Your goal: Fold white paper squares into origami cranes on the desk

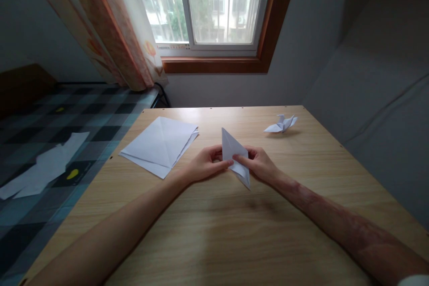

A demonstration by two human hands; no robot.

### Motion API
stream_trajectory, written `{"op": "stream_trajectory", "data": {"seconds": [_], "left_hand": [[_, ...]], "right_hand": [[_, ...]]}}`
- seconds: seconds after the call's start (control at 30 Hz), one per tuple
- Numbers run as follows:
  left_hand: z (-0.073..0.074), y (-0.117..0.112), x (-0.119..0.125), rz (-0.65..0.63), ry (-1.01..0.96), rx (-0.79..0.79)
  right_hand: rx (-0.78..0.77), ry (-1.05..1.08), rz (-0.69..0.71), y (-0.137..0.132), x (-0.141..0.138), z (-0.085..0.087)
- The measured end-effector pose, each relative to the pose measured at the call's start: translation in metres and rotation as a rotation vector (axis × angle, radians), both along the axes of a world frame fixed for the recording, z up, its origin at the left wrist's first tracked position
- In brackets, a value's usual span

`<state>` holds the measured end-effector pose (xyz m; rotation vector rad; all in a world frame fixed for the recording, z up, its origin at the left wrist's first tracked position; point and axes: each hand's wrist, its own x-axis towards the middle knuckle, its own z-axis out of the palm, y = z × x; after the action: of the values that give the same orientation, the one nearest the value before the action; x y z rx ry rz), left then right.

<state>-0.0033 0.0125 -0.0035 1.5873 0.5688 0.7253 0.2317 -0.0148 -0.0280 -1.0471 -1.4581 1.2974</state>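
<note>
A folded white paper piece (pixel 234 154), kite-shaped with a point up and a point down, stands between both hands over the middle of the wooden table (pixel 214 232). My left hand (pixel 204 164) pinches its left side with curled fingers. On its right side my right hand (pixel 259 164) grips it, thumb laid across the front fold.
A stack of creased white sheets (pixel 161 145) lies on the table to the left. A finished folded paper bird (pixel 282 124) sits at the far right of the table. Left of the table is a checkered bed (pixel 50 143) with loose paper scraps (pixel 43 167). Window and curtain behind.
</note>
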Motion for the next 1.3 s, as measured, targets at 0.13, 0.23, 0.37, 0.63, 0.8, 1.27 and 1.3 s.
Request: {"op": "stream_trajectory", "data": {"seconds": [0.13, 0.23, 0.37, 0.63, 0.8, 1.27, 1.3], "left_hand": [[0.004, -0.001, -0.001, 0.176, 0.018, 0.113], [0.012, -0.008, 0.001, 0.379, 0.079, 0.423], [0.017, -0.019, 0.009, 0.259, 0.116, 0.593], [0.005, -0.025, 0.027, 0.44, 0.269, 0.507], [0.005, -0.023, 0.028, 0.444, 0.216, 0.524], [-0.003, -0.017, 0.026, 0.385, 0.091, 0.262], [-0.003, -0.016, 0.026, 0.396, 0.086, 0.255]], "right_hand": [[-0.033, 0.131, -0.032, 0.002, -0.001, -0.001], [-0.043, 0.239, -0.089, 0.004, -0.001, -0.001], [-0.038, 0.299, -0.166, 0.007, -0.001, -0.003], [-0.031, 0.317, -0.254, 0.007, -0.004, -0.005], [-0.046, 0.325, -0.286, 0.006, -0.005, 0.001], [-0.04, 0.338, -0.304, 0.01, -0.001, -0.005], [-0.042, 0.348, -0.303, 0.01, -0.001, -0.004]]}}
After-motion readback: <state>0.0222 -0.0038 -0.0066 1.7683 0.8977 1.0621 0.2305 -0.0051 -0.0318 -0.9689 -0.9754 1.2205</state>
